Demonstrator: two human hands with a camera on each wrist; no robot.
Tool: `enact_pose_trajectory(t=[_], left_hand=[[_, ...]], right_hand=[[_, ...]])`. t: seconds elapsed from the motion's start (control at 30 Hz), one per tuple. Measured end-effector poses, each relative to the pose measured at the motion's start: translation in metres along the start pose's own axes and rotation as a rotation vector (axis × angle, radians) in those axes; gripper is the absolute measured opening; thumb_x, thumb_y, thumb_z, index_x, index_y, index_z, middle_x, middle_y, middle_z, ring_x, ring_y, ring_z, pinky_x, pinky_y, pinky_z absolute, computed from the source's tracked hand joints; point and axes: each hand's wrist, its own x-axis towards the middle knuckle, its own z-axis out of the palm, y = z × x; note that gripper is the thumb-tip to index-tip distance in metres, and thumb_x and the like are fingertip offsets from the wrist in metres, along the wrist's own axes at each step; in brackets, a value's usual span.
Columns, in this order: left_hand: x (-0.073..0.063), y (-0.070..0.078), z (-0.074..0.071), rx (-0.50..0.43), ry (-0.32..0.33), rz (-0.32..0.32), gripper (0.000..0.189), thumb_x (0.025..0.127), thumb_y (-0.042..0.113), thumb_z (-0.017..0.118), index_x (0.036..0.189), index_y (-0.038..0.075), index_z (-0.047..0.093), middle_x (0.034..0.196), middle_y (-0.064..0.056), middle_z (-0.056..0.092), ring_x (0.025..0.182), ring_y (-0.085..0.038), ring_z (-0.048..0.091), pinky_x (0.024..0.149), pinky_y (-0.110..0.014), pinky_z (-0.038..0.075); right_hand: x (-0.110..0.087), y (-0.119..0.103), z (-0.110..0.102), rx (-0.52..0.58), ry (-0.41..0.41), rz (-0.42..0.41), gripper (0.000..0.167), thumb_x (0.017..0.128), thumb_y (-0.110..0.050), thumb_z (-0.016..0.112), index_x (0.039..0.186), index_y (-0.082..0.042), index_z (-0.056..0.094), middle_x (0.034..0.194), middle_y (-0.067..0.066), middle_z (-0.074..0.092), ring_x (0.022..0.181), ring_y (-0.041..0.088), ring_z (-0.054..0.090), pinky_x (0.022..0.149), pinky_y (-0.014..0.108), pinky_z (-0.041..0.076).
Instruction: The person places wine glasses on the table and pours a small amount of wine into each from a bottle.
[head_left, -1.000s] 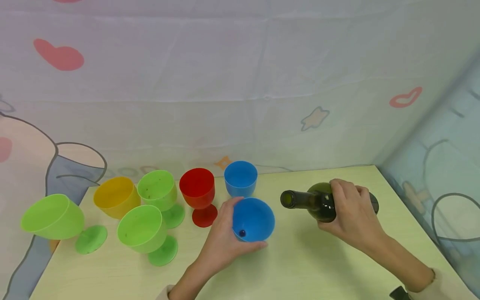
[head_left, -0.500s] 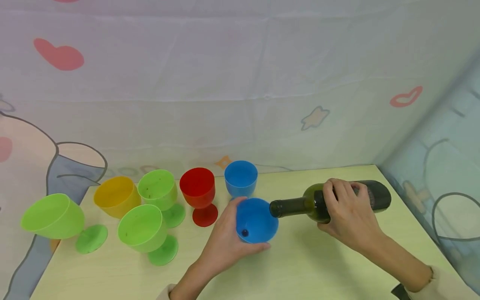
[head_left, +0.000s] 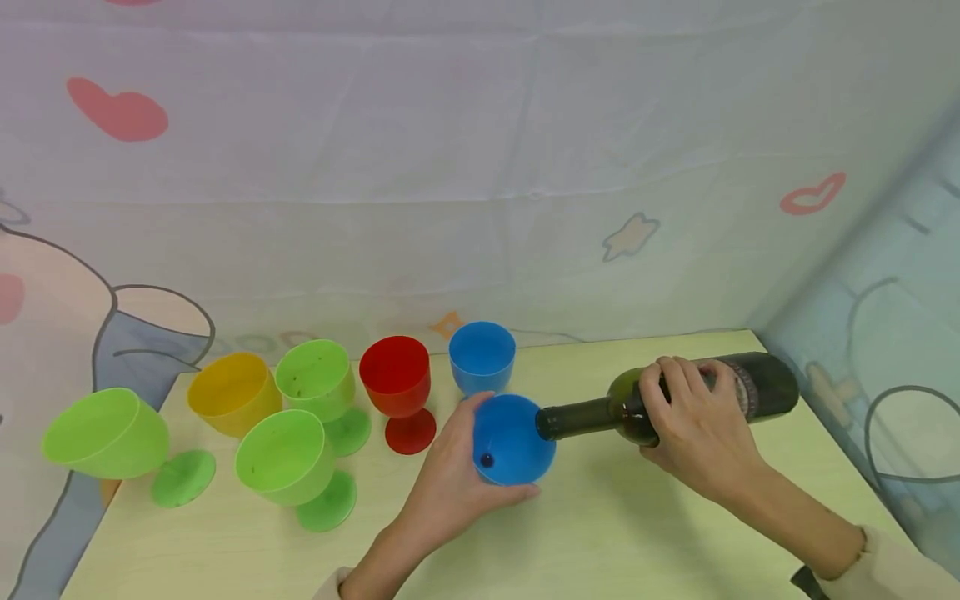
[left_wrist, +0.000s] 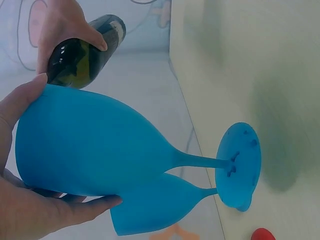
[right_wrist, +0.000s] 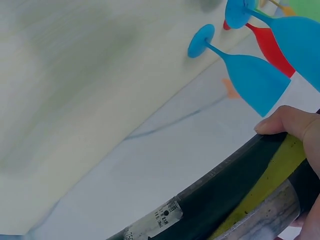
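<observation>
My left hand (head_left: 461, 471) holds a blue plastic goblet (head_left: 522, 454) by its bowl, thumb and fingers spread round it. A small dark round spot (head_left: 487, 460) shows inside the bowl. In the left wrist view the goblet's foot (left_wrist: 239, 165) appears raised off the table. My right hand (head_left: 693, 425) grips a dark green wine bottle (head_left: 585, 418) round its body. The bottle lies tipped toward the left, its mouth at the goblet's right rim. No liquid stream can be made out. A label (right_wrist: 162, 216) shows on the bottle in the right wrist view.
A second blue goblet (head_left: 482, 354) stands behind the held one. To the left are a red goblet (head_left: 405, 400), a yellow goblet (head_left: 236, 408) and several green goblets (head_left: 300, 483). All share a pale table (head_left: 600, 542) backed by a printed cloth (head_left: 450, 167).
The bottle has tipped further toward level, its mouth moving left to the goblet's rim and its base rising rightward into view. The held goblet has shifted slightly right.
</observation>
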Motion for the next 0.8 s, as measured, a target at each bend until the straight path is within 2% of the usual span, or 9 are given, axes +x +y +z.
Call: enact_pose_trajectory(t=[0.53,0.8], left_hand=[[-0.0015,0.0038,0.0012,0.003,0.004,0.014,0.091,0.063,0.035,0.082,0.135,0.010,0.033,0.129,-0.013,0.044,0.118,-0.035,0.041,0.078,-0.049,0.049],[-0.0004,0.0039,0.0011,0.008,-0.013,-0.005,0.092,0.063,0.037,0.082,0.136,0.010,0.032,0.131,-0.013,0.043,0.119,-0.035,0.040,0.078,-0.049,0.049]], right_hand=[[0.0043,0.0018,-0.0031,-0.034,0.009,-0.021,0.074,0.041,-0.028,0.083,0.096,0.008,0.048,0.091,0.027,0.052,0.082,0.040,0.051,0.069,0.057,0.040],[0.0036,0.0020,-0.0067,-0.058,0.015,-0.035,0.082,0.036,-0.031,0.087,0.097,0.009,0.048,0.092,0.028,0.051,0.084,0.042,0.051,0.068,0.058,0.040]])
